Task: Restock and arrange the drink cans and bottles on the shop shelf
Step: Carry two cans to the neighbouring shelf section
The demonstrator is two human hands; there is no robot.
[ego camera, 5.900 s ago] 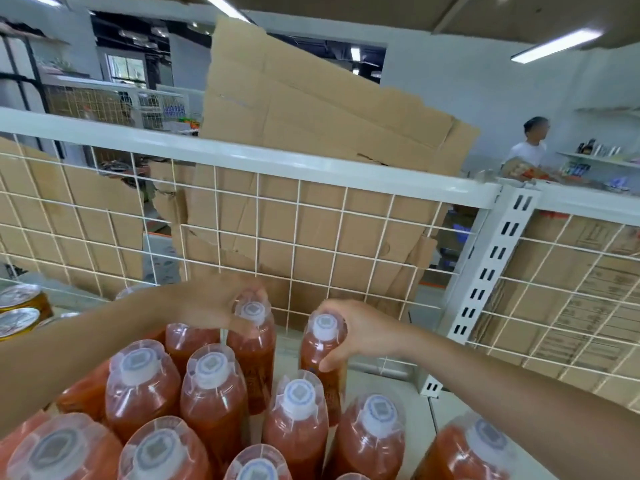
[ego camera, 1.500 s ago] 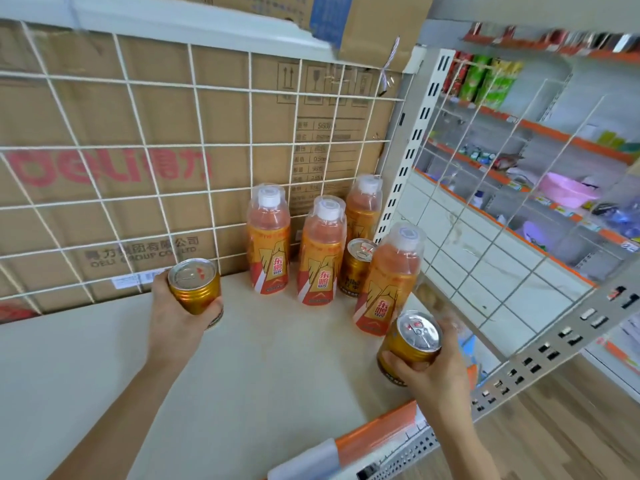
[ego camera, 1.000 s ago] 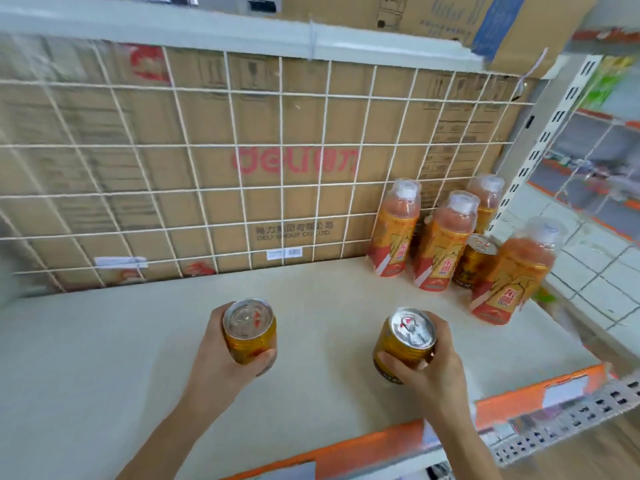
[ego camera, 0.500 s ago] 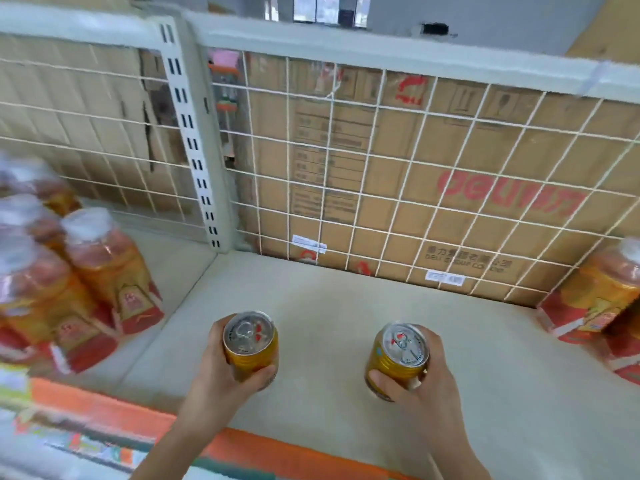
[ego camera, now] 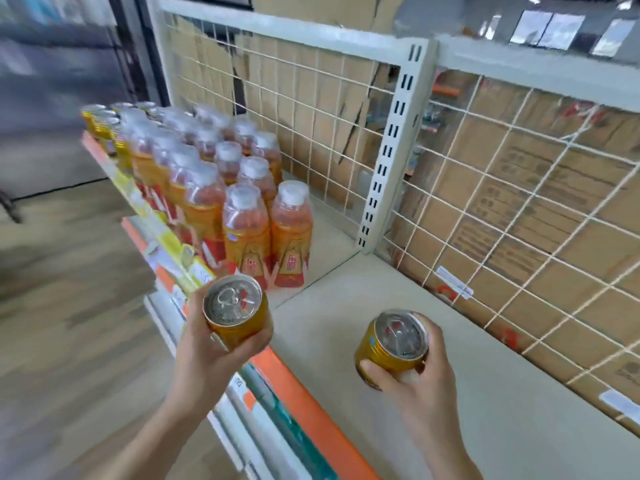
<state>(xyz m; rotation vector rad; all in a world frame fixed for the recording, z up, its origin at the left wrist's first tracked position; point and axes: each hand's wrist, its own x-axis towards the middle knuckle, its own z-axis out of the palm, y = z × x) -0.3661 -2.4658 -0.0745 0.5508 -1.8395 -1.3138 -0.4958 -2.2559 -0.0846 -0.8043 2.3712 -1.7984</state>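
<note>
My left hand grips a gold drink can held upright above the shelf's orange front edge. A second gold can sits in the grip of my right hand, just over the bare beige shelf board. To the left, on the neighbouring shelf bay, several orange drink bottles with white caps stand in rows. Behind them at the far left end are several gold cans.
A white wire-grid back panel with cardboard boxes behind it closes the shelf's rear. A slotted white upright post divides the two bays. Wooden floor lies to the left of the shelf.
The view has swung left, bringing the full rows of bottles into sight. Both hands still hold their cans and have drifted leftward along the shelf's front.
</note>
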